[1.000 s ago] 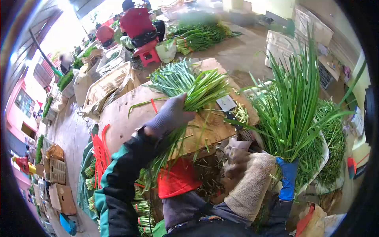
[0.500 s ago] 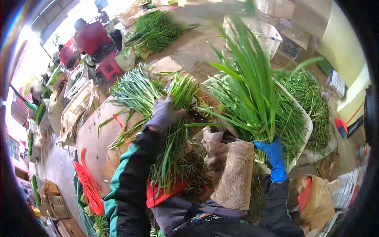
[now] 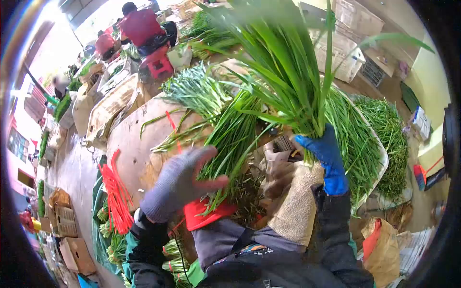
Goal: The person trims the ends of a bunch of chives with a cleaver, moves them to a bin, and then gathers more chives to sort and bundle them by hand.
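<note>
My right hand (image 3: 326, 161), in a blue glove, grips the base of a bunch of garlic chives (image 3: 288, 81) and holds it upright, its long flat leaves fanning upward. My left hand (image 3: 185, 180), in a grey knitted glove with bare fingertips, hovers over the near side of the wooden board with thumb and fingers spread and nothing in it. Just beyond it, a loose heap of chives (image 3: 233, 129) hangs over the board's edge. A paler pile of chives (image 3: 197, 91) lies farther back on the board (image 3: 139, 129).
Red ties (image 3: 117, 197) hang at the board's left edge. To the right stands a white basket (image 3: 382, 149) full of chives, with another green heap (image 3: 391, 144) beside it. Tied bunches (image 3: 175, 261) sit low near my legs. People in red (image 3: 141, 26) work at the far left.
My left hand has left the chives on the board and come back toward me, opening. My right hand has raised its bunch nearer the camera. The view has shifted.
</note>
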Demonstrator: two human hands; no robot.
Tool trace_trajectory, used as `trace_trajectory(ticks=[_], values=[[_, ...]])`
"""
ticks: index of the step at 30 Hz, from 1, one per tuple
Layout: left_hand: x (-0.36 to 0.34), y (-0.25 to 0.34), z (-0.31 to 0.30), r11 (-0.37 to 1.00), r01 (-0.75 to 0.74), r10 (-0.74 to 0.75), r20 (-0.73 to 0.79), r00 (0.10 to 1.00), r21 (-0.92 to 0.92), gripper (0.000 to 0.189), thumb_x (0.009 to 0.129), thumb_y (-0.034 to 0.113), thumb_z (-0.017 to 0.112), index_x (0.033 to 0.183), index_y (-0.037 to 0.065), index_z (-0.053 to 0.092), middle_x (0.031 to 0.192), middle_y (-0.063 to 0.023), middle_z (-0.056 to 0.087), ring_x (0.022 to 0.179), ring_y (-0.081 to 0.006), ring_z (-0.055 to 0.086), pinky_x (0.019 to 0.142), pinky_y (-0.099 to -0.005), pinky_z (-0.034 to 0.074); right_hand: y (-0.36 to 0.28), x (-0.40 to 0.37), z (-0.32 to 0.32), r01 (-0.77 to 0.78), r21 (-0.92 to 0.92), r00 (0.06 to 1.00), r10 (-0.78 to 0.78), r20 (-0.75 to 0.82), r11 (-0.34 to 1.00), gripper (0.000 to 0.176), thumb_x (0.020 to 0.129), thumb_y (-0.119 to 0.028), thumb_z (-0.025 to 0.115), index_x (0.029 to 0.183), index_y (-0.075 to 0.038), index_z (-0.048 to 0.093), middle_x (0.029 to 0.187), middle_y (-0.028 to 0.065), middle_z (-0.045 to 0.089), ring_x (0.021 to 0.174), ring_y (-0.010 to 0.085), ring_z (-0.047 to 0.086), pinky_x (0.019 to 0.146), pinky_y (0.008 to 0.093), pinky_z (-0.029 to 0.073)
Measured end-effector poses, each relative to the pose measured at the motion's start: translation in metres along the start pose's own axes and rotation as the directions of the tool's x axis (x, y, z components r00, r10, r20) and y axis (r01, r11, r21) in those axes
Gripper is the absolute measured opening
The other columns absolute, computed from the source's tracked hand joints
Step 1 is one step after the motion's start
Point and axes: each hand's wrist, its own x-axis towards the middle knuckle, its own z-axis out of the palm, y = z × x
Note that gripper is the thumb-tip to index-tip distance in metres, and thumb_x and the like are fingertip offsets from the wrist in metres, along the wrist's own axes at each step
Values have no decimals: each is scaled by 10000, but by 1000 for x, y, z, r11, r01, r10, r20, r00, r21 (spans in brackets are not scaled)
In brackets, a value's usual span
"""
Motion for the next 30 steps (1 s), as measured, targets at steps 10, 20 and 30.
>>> trace_trajectory(ticks=[10, 20, 30], values=[[-25, -1, 106, 189, 260, -132, 238, 962, -947, 770, 732, 191, 758, 1356, 40, 334, 1316, -91, 431, 1218, -210, 399, 1008, -322, 319, -37, -41, 112, 260, 271, 913, -327, 244, 927, 365, 693, -221, 717, 1003, -53, 620, 897, 138, 641, 799, 294, 637, 686, 348, 503], [-22, -57, 116, -84, 40, -243, 60, 968, -996, 596, 846, 468, 569, 1224, 17, 476, 1194, -132, 546, 1072, -236, 551, 904, -384, 469, -2, -115, 105, -248, 41, 642, 133, 755, 968, 519, 693, -193, 773, 1144, -26, 579, 1086, 76, 639, 968, 142, 584, 881, 319, 454], [-9, -44, 89, -475, -66, -177, 22, 984, -877, 666, 837, 549, 532, 1240, 27, 445, 1172, -155, 558, 1057, -253, 561, 884, -403, 481, 11, -152, 97, -416, 78, 593, 206, 778, 906, 511, 665, -192, 803, 1103, -25, 600, 1005, 73, 659, 903, 118, 583, 843, 311, 468]])
